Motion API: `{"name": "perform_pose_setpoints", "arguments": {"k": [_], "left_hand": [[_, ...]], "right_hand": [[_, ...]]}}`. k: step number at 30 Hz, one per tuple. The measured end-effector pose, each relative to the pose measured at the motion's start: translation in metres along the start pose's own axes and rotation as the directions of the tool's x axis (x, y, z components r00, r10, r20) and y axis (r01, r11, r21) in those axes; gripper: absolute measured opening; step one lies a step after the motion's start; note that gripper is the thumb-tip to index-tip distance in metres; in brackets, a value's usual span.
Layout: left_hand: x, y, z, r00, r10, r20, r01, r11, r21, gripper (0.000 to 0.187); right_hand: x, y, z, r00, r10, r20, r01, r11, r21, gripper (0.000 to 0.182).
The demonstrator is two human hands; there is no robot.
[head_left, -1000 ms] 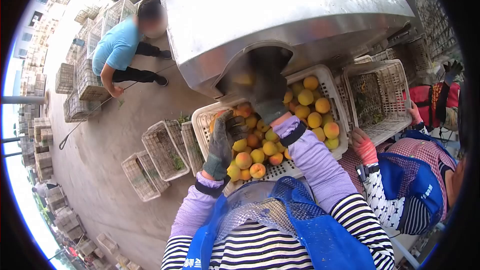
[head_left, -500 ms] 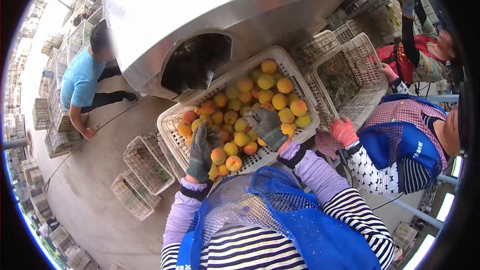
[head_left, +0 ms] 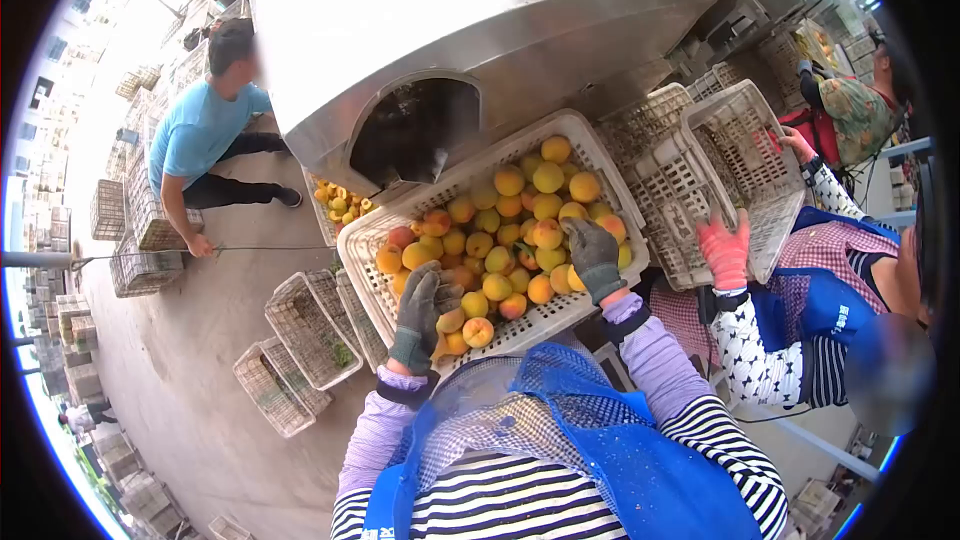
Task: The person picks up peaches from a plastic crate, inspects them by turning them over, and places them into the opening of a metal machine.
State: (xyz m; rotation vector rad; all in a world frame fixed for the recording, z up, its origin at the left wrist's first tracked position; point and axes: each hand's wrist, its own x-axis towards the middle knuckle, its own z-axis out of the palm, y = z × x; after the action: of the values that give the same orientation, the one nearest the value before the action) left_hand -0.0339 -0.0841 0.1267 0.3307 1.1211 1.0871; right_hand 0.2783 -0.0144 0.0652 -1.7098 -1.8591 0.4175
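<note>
A white plastic crate [head_left: 362, 272] full of yellow-orange peaches [head_left: 497, 259] lies right in front of me. My left hand [head_left: 418, 312], in a dark grey work glove, rests over the peaches at the crate's near left side, its fingers apart. Across the crate, my right hand [head_left: 594, 254] in a matching glove touches peaches near the right wall. Its fingers are loosely bent over the fruit, and no peach shows lifted in either hand. The fingertips of both hands are partly hidden among the fruit.
Behind the crate stands a metal machine [head_left: 480, 30] with a dark round-topped opening [head_left: 415, 130]. Cut fruit [head_left: 342, 204] sits below it. At right, a co-worker's pink-gloved hand [head_left: 724, 248] is beside a tilted crate [head_left: 745, 170]. More crates [head_left: 312, 330] stand on the floor; a person [head_left: 205, 135] stands left.
My right hand has moved right across the peaches, from the middle toward the right wall. The left hand stays at the left side. The co-worker's pink-gloved hand has come up off the crate rim, fingers spread.
</note>
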Motion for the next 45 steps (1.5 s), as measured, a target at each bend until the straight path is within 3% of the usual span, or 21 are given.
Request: {"name": "perform_pose_setpoints", "arguments": {"k": [2,5,6,7,10,12,14,17,19,20,21,22,25,28,32,35,38,39,40,42,45], "left_hand": [[0.005,-0.008,0.001,1.0,-0.026,-0.007,0.027,0.996,0.079,0.036],[0.027,-0.029,0.012,0.997,-0.065,0.038,0.049,0.943,0.329,0.043],[0.038,-0.038,0.021,0.994,-0.09,0.059,0.057,0.906,0.419,0.045],[0.059,-0.061,0.029,0.993,0.006,0.117,-0.076,0.793,0.605,0.051],[0.133,-0.128,0.074,0.924,0.211,0.317,-0.373,0.328,0.868,0.075],[0.171,-0.169,0.099,0.931,0.198,0.308,-0.357,0.306,0.883,0.082],[0.183,-0.172,0.136,0.981,0.143,0.13,-0.16,0.217,0.963,0.082],[0.191,-0.195,0.122,0.938,0.274,0.215,-0.257,0.129,0.958,0.072],[0.195,-0.169,0.073,0.936,0.212,0.28,-0.348,0.46,0.817,0.063],[0.18,-0.142,0.053,0.974,0.021,0.224,-0.154,0.788,0.596,0.057],[0.153,-0.111,0.036,0.954,-0.18,0.238,0.109,0.953,0.282,0.051],[0.13,-0.087,0.018,0.948,-0.115,0.295,0.042,0.97,0.241,0.05],[0.055,-0.015,0.015,0.946,-0.071,0.317,0.025,0.989,0.147,0.05],[0.019,0.012,0.019,0.97,0.026,0.243,-0.075,0.978,0.195,0.054],[-0.003,0.015,0.023,0.943,0.218,0.251,-0.277,0.933,0.23,0.056],[-0.003,0.007,0.013,0.927,0.246,0.283,-0.325,0.903,0.28,0.051],[-0.008,0.013,0.04,0.955,0.164,0.245,-0.216,0.955,0.202,0.061],[0.003,0.005,0.024,0.969,0.147,0.199,-0.234,0.804,0.547,0.061],[0.043,-0.035,-0.033,0.753,0.451,0.479,-0.58,0.11,0.807,0.065],[0.033,0.011,0.025,0.75,0.471,0.465,-0.613,0.23,0.756,0.063],[0.026,0.049,0.048,0.823,0.395,0.409,-0.565,0.484,0.668,0.062]], "right_hand": [[0.02,-0.004,-0.02,0.996,-0.082,0.03,0.087,0.932,-0.352,0.038],[0.05,0.01,-0.01,0.963,0.184,0.194,-0.035,0.807,-0.59,0.049],[0.063,0.027,0.004,0.967,0.126,0.223,0.041,0.783,-0.62,0.047],[0.074,0.049,0.024,0.963,0.066,0.26,0.123,0.753,-0.647,0.045],[0.093,0.091,0.056,0.911,-0.014,0.413,0.319,0.658,-0.682,0.04],[0.101,0.105,0.074,0.882,-0.005,0.471,0.364,0.643,-0.674,0.038],[0.106,0.117,0.088,0.878,0.029,0.477,0.341,0.661,-0.668,0.035],[0.106,0.148,0.107,0.888,0.104,0.448,0.19,0.804,-0.563,0.038],[0.107,0.113,0.072,0.761,0.097,0.641,0.07,0.97,-0.231,0.047],[0.106,0.079,0.04,0.647,0.022,0.762,-0.028,1.0,-0.005,0.052],[0.099,0.044,0.023,0.606,-0.069,0.792,-0.204,0.949,0.239,0.063],[0.091,0.007,0.013,0.581,-0.172,0.796,-0.378,0.809,0.45,0.074],[0.066,-0.072,-0.017,0.604,-0.24,0.76,-0.659,0.387,0.645,0.075],[0.052,-0.103,-0.015,0.607,-0.22,0.764,-0.722,0.25,0.645,0.075],[0.036,-0.129,-0.012,0.678,-0.253,0.69,-0.45,0.6,0.662,0.083],[0.032,-0.149,-0.029,0.762,-0.332,0.556,-0.036,0.836,0.548,0.089],[0.006,-0.143,-0.018,0.864,-0.1,0.494,-0.148,0.887,0.438,0.088],[-0.006,-0.141,-0.024,0.889,-0.008,0.458,-0.204,0.888,0.411,0.085],[-0.023,-0.134,-0.034,0.902,0.052,0.429,-0.272,0.839,0.471,0.084],[-0.029,-0.116,-0.072,0.925,0.101,0.366,-0.28,0.833,0.477,0.081],[-0.056,-0.113,-0.115,0.829,0.217,0.515,-0.451,0.803,0.389,0.083]]}}
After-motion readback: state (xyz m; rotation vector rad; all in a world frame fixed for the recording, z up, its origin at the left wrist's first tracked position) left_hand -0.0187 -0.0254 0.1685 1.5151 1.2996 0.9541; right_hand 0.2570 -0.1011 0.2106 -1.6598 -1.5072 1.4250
